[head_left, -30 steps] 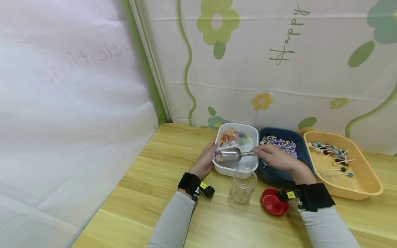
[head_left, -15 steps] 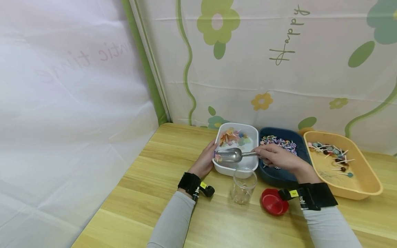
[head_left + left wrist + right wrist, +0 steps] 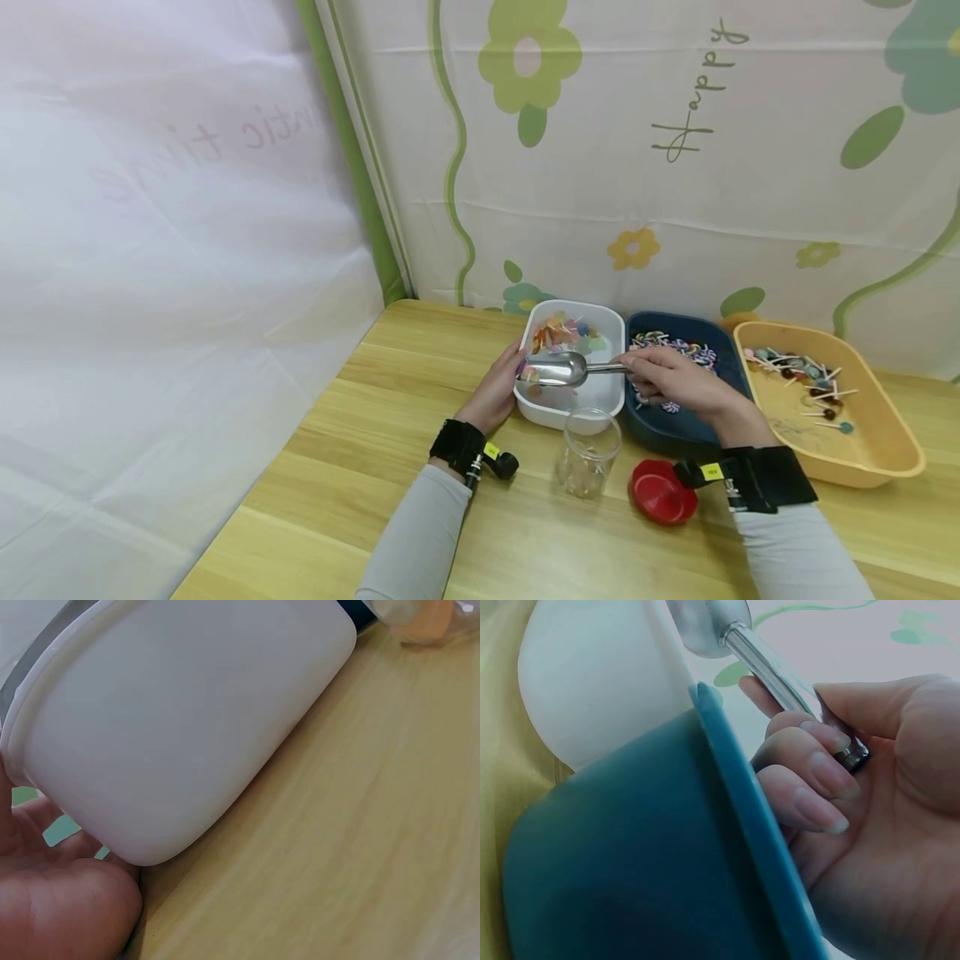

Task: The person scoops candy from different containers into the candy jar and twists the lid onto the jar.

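Observation:
My right hand grips the handle of a metal scoop, fingers curled round it in the right wrist view. The scoop lies level over the white tub, its mouth toward the left wall, with some small candies at its mouth. My left hand holds the tub's left side; in the left wrist view the palm is beside its outer wall. Small translucent lollipops lie at the tub's far end. A clear plastic jar stands in front, with something pale at its bottom.
A dark blue tub with swirl lollipops stands right of the white one. Beyond it is a yellow tub with ball lollipops. A red lid lies right of the jar. A printed curtain hangs behind the table.
The scoop has risen slightly and tilted more level, and my right hand has shifted a little to the right. My left hand stays at the white tub.

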